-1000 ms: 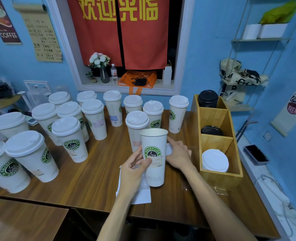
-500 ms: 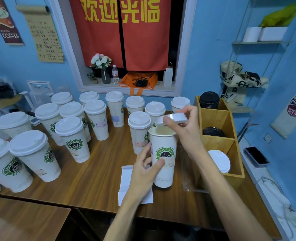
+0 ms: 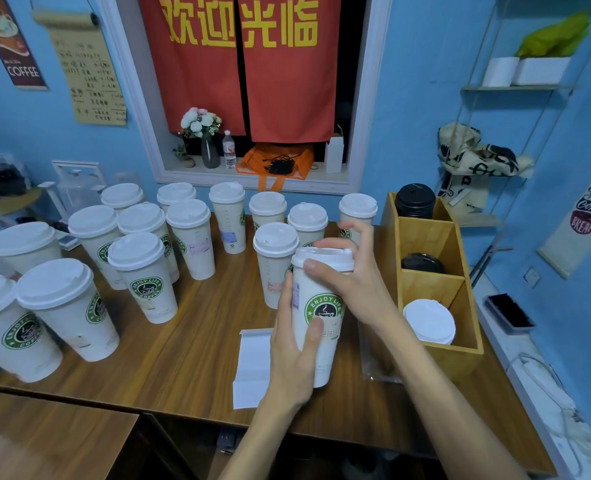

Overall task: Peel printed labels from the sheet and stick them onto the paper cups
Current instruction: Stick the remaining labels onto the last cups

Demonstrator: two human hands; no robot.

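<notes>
A tall white paper cup (image 3: 325, 303) with a green round logo stands near the front of the wooden counter (image 3: 190, 341). My left hand (image 3: 296, 351) grips its body from the left, thumb across the front. A white lid (image 3: 323, 259) sits on the cup's rim, and my right hand (image 3: 353, 271) holds it from the right, thumb on the lid's front edge. A small label shows on the cup's left side under my left fingers. The white label sheet (image 3: 252, 367) lies flat on the counter behind my left hand.
Several lidded white cups (image 3: 141, 271) crowd the left and back of the counter. A wooden divided box (image 3: 436, 292) at the right holds white lids (image 3: 429, 322) and black lids (image 3: 414, 199). A clear plastic bag lies beside the box.
My right hand picked up a white lid from beside the cup, carried it over the rim and set it down on top. My left hand kept its hold on the cup.
</notes>
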